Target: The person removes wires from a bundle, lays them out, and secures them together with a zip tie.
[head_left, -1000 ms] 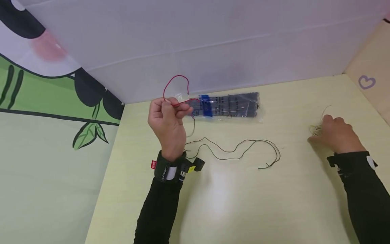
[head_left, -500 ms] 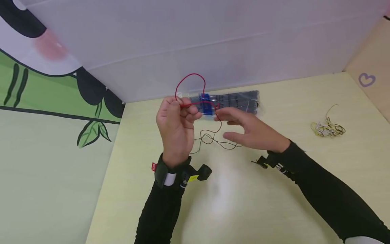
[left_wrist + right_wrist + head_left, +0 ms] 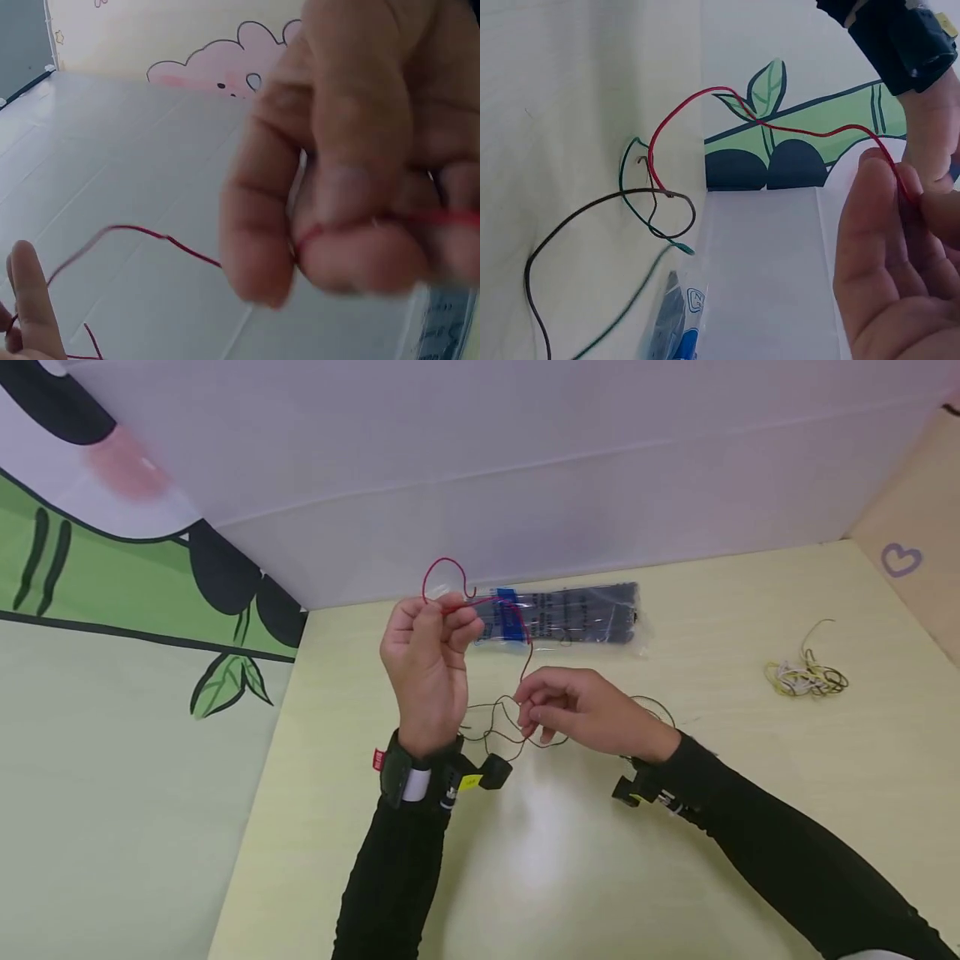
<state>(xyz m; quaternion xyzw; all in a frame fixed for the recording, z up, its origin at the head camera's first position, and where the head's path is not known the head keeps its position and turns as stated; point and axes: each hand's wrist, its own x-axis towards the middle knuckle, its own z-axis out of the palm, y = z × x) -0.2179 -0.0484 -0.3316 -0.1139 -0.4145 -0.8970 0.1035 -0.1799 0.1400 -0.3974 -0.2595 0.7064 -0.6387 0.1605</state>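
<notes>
A thin red cord (image 3: 529,639) loops up above my left hand (image 3: 427,672), which pinches it between thumb and fingers. From there it runs down to my right hand (image 3: 588,708), lower and to the right. In the right wrist view the right fingers (image 3: 870,217) and thumb pinch the red cord (image 3: 810,133). The left wrist view has the left thumb (image 3: 352,176) pressing the cord against a finger. Below the hands lie dark and green cords (image 3: 489,727), tangled in loose curves and partly covered by the right hand and wrist.
Behind the hands a clear plastic package (image 3: 577,614) with dark contents and a blue label lies near the back wall (image 3: 525,518). A small yellowish and white cord bundle (image 3: 806,679) sits on the table (image 3: 570,877) to the right.
My right hand has left the yellowish bundle and moved left and down to the red cord, which it now pinches. The left hand has shifted slightly right, still holding the cord.
</notes>
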